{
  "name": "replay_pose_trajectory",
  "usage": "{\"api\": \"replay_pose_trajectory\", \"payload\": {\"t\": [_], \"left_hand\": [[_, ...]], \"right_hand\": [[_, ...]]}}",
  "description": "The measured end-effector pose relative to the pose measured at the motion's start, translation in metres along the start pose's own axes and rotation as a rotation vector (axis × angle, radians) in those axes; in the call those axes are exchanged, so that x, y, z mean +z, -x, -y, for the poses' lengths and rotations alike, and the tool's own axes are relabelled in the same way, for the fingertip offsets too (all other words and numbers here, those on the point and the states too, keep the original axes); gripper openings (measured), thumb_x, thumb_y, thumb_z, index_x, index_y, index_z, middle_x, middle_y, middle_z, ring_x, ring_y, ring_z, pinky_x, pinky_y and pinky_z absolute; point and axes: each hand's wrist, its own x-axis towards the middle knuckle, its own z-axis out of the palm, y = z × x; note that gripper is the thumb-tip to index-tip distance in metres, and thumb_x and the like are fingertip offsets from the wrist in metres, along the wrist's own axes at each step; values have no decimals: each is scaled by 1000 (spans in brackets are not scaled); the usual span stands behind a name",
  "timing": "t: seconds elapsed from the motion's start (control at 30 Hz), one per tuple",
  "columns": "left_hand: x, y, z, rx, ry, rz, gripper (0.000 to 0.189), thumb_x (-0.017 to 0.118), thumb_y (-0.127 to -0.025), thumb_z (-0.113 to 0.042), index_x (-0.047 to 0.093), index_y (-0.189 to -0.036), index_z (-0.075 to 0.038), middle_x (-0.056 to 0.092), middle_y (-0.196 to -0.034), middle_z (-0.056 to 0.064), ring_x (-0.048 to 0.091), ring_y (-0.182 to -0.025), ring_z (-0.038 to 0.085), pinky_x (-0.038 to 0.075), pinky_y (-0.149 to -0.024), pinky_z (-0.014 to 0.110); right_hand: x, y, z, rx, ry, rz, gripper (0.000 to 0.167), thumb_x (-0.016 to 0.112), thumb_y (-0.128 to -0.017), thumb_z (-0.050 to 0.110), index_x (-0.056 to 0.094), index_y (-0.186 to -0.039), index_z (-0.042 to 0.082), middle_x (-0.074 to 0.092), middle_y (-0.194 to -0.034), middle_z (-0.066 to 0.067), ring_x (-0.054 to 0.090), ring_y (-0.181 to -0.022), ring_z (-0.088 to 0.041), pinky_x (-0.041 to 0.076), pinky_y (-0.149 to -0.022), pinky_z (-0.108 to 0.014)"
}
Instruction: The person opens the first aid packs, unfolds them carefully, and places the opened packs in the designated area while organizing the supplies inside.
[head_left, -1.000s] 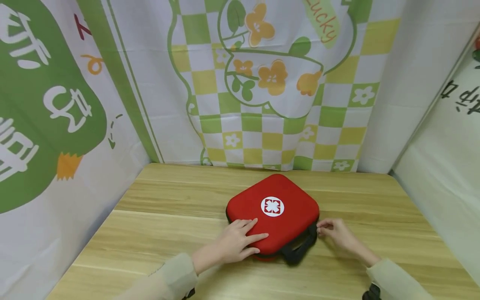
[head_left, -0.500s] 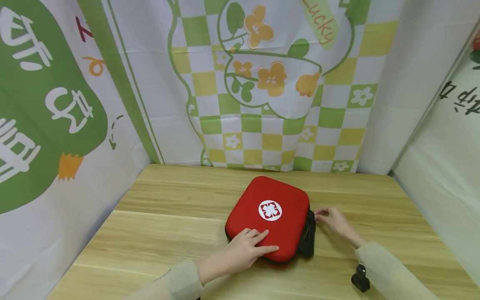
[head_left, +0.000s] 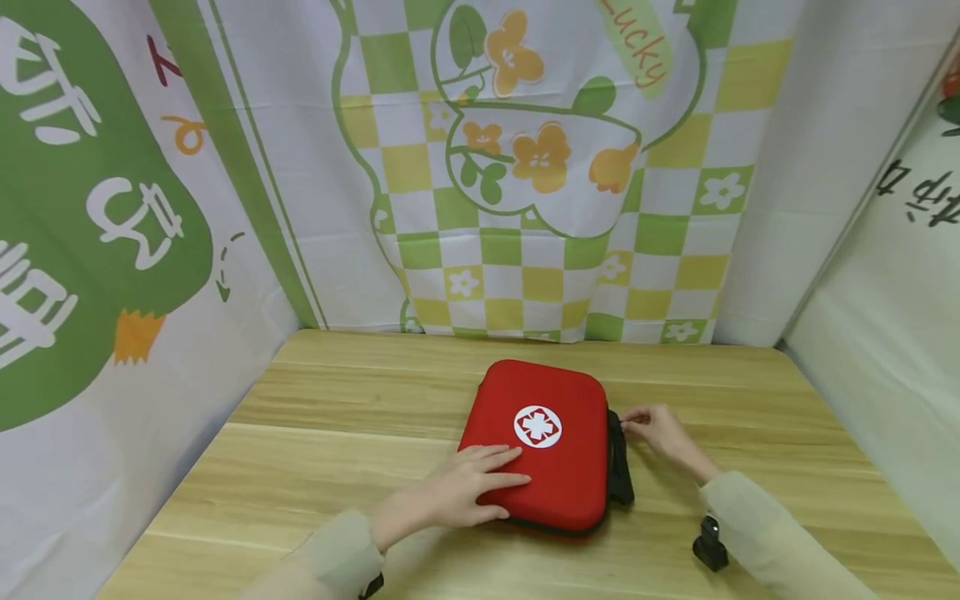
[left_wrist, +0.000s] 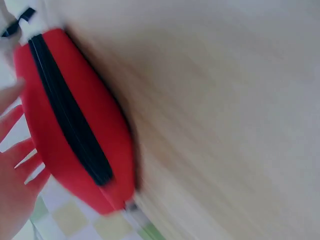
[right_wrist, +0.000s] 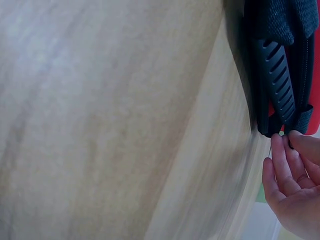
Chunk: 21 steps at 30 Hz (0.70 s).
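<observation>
A red first aid case (head_left: 555, 492) with a white cross emblem lies flat on the wooden table in the head view, its lid down. Across the lid's near left part rests my left hand (head_left: 457, 492), fingers straight and spread. The black carrying handle (head_left: 618, 471) is on the case's right side. At the far end of that side, my right hand (head_left: 663, 433) pinches a small black zipper pull (right_wrist: 291, 145), mostly hidden by the fingertips. The left wrist view shows the black zipper band (left_wrist: 67, 107) along another side of the case.
The wooden table (head_left: 337, 400) extends around the case on all sides. Printed curtains (head_left: 525, 283) hang behind it, with more cloth at left and right. A black device (head_left: 708, 546) sits at the right wrist.
The case has turned counterclockwise, so its handle now faces right instead of lower right. My right hand has moved slightly away from me and leftward; the left hand stays on the lid.
</observation>
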Motion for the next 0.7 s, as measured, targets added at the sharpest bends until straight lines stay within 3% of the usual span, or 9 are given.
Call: {"api": "replay_pose_trajectory", "payload": {"t": [0.13,0.27,0.4,0.7], "left_hand": [[-5,14,18,-79,38,93,52,56,-84,-40,45,-131,-19,33,-139,12,32,-127,26,30,-102,37],[-2,22,25,-92,25,139,53,49,-88,-41,39,-135,-20,28,-142,12,28,-129,26,28,-103,37],[4,24,26,-55,-29,78,52,47,-89,-42,40,-134,-19,31,-140,15,32,-127,28,31,-101,37],[10,23,25,-58,-27,-36,49,45,-88,-46,48,-129,-19,39,-135,15,38,-123,28,35,-98,38]], "right_hand": [[0,1,-1,-2,16,-10,13,56,-80,-9,59,-87,-20,62,-82,-28,62,-71,-26,51,-62,-26],[-1,1,-3,-7,67,-18,12,58,-79,-6,62,-86,-16,63,-83,-24,61,-73,-21,49,-63,-22],[-2,1,-5,-32,118,-13,12,59,-79,-5,63,-86,-13,64,-82,-21,59,-72,-15,47,-63,-21],[0,26,3,-32,-22,104,13,55,-80,-8,59,-87,-18,63,-81,-24,61,-69,-11,50,-61,-23]]}}
